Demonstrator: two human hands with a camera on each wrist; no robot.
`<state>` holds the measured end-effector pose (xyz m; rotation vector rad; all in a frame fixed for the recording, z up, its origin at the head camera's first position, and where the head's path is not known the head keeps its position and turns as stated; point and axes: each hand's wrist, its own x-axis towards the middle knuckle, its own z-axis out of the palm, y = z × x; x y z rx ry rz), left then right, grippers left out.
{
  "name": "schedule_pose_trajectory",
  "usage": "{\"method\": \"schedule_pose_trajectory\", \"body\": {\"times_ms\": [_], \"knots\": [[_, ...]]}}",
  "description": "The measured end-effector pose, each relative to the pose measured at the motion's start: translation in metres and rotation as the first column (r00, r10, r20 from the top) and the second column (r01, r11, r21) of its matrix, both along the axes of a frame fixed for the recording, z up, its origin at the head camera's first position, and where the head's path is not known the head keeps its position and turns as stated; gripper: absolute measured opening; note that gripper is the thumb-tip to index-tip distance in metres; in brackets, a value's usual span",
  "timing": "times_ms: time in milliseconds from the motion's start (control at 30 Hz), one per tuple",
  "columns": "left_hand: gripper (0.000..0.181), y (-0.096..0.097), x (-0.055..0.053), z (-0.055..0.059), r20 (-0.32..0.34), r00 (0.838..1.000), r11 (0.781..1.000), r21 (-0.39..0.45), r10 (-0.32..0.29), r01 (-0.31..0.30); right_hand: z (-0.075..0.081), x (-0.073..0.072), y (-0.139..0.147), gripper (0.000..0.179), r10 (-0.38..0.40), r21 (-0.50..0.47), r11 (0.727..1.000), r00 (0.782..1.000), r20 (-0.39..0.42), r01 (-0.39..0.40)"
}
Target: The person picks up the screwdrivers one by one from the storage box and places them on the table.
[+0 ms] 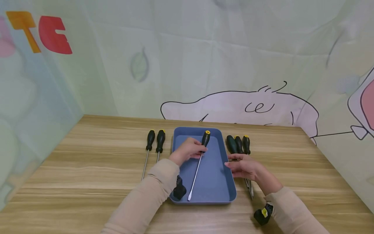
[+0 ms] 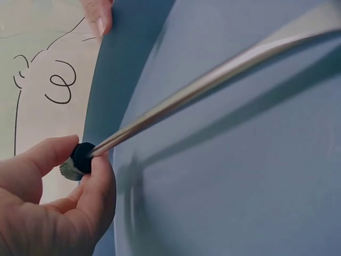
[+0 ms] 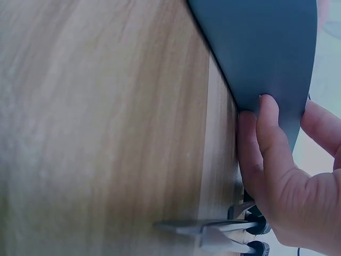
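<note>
Inside a blue rectangular tray [image 1: 217, 182], a long flat-blade screwdriver [image 1: 205, 138] slants with its black and yellow handle toward the back. My left hand [image 1: 189, 149] pinches it between thumb and fingers where the handle meets the shaft. In the left wrist view, the metal shaft [image 2: 213, 80] casts a shadow on the tray's floor. My right hand [image 1: 244, 167] grips the tray's right wall, thumb at the rim and fingers against the outer face [image 3: 261, 48]. Just beyond that hand lie several screwdrivers [image 1: 246, 144], their shafts partly hidden by it.
Two more black-handled screwdrivers [image 1: 150, 139] lie left of the tray on the wooden table [image 1: 87, 169], one partly covered by my left sleeve [image 1: 143, 201]. A printed cloth backdrop [image 1: 190, 65] stands behind the table's back edge.
</note>
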<state>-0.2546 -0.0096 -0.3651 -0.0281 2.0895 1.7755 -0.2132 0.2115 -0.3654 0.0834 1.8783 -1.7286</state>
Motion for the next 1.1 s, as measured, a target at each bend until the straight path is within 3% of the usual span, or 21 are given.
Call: {"method": "schedule_pose_trajectory", "body": {"times_ms": [300, 533, 800, 1100], "knots": [[0.035, -0.008, 0.004, 0.012, -0.002, 1.0, 1.0, 0.006, 0.015, -0.015, -0.001, 0.0, 0.001, 0.062, 0.003, 0.005, 1.0, 1.0, -0.004, -0.003], [0.034, -0.013, 0.005, 0.014, -0.019, 0.999, 1.0, -0.001, 0.029, -0.029, 0.0, 0.0, 0.001, 0.062, 0.009, 0.003, 1.0, 1.0, -0.004, -0.009], [0.038, -0.017, 0.005, 0.02, 0.006, 0.998, 0.998, 0.023, 0.06, -0.06, -0.001, 0.0, 0.002, 0.062, 0.012, 0.0, 1.0, 1.0, -0.009, -0.012], [0.043, -0.021, 0.005, 0.023, 0.017, 0.999, 0.997, 0.059, 0.044, -0.045, 0.0, 0.0, 0.001, 0.063, 0.007, 0.019, 1.0, 1.0, -0.005, -0.007]]}}
